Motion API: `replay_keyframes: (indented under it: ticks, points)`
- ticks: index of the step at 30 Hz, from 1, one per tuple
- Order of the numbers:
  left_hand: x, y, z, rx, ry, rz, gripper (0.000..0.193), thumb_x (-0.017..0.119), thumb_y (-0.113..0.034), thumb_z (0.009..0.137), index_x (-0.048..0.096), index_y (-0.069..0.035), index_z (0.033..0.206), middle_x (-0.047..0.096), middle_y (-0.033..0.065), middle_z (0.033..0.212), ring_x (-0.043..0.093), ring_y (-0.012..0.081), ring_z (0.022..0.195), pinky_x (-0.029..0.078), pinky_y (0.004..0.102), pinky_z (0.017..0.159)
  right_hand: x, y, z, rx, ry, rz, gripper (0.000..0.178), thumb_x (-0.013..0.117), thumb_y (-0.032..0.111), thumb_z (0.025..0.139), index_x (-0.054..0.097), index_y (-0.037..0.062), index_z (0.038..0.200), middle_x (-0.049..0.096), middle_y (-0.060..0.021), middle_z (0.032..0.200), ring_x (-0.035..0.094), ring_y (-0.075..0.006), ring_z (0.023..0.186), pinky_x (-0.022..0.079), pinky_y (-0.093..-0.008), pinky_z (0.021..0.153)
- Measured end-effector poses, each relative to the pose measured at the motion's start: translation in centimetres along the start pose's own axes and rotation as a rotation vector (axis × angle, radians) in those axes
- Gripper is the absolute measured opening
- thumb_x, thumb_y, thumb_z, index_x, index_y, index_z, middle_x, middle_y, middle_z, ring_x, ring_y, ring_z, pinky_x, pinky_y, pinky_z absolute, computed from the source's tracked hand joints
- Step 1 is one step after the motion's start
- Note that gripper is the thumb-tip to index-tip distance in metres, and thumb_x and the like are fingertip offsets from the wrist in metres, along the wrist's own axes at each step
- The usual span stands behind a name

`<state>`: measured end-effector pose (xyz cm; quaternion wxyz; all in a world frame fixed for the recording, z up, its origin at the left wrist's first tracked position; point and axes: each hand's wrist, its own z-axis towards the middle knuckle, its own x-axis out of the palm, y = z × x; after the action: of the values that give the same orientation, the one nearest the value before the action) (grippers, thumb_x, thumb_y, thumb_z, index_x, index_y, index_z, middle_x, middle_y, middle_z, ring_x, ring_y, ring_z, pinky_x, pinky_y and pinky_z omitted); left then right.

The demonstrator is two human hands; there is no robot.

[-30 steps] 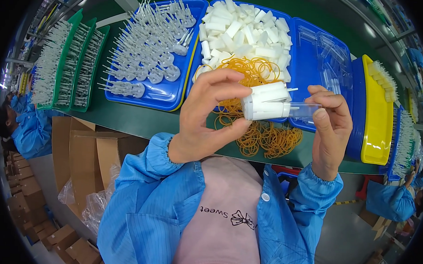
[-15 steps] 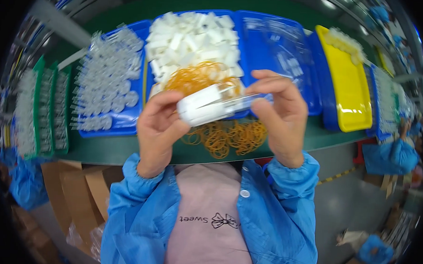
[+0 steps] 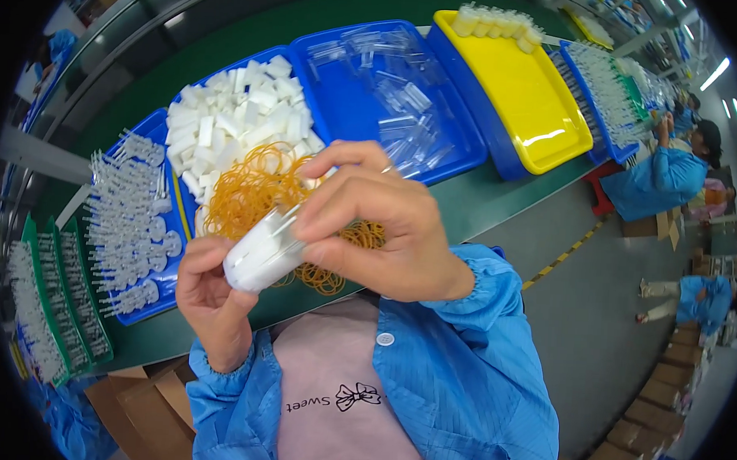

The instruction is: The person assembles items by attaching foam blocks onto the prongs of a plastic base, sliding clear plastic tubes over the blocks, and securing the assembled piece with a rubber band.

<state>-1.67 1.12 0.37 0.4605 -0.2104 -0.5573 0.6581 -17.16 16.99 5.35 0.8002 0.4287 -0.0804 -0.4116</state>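
My left hand (image 3: 211, 293) is closed round the base of a white cylindrical part (image 3: 259, 260), with fingers on one side and thumb on the other. The part tilts up toward the right, and thin clear prongs stick out of its upper end. At those prongs my right hand (image 3: 385, 222) is closed in a pinch, its fingertips hiding most of that end. Right behind both hands lies a heap of orange rubber bands (image 3: 251, 194), partly over white block-shaped pieces (image 3: 246, 114) in a blue tray.
Clear plastic tubes (image 3: 407, 100) lie in a blue tray (image 3: 338, 89) farther right, beside a yellow tray (image 3: 522, 93) with white pieces at its far end. Clear spindly parts (image 3: 131, 211) fill the left blue tray, with green racks (image 3: 74, 291) beyond. A co-worker (image 3: 663, 173) stands at right.
My view has turned, so the trays sit differently. The right hand has come in closer to the left, onto the prongs. A clear piece stretched between the hands earlier; now fingers cover that end.
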Motion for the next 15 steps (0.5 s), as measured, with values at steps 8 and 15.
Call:
replay_keyframes:
  ticks: [8, 15]
  points:
    - [0.3, -0.6, -0.1, 0.011, -0.046, 0.07, 0.042, 0.08, -0.017, 0.069, 0.055, -0.003, 0.1, 0.048, 0.008, 0.104, 0.053, 0.0167, 0.096, 0.044, 0.0292, 0.086, 2.0, 0.0, -0.8, 0.066, -0.037, 0.176, 0.012, 0.073, 0.004, 0.071, 0.066, 0.0078, 0.079, 0.067, -0.002, 0.084, 0.055, -0.0244, 0.101, 0.038, -0.0383, 0.093]
    - [0.9, 0.8, 0.7, -0.071, -0.075, 0.019, 0.046, 0.076, -0.018, 0.073, 0.053, -0.003, 0.11, 0.05, 0.0072, 0.111, 0.051, 0.0181, 0.104, 0.039, 0.0322, 0.094, 1.3, -0.9, -0.4, 0.113, -0.004, 0.14, 0.013, 0.073, 0.006, 0.073, 0.068, 0.0072, 0.085, 0.065, -0.0042, 0.091, 0.055, -0.023, 0.103, 0.04, -0.0362, 0.092]
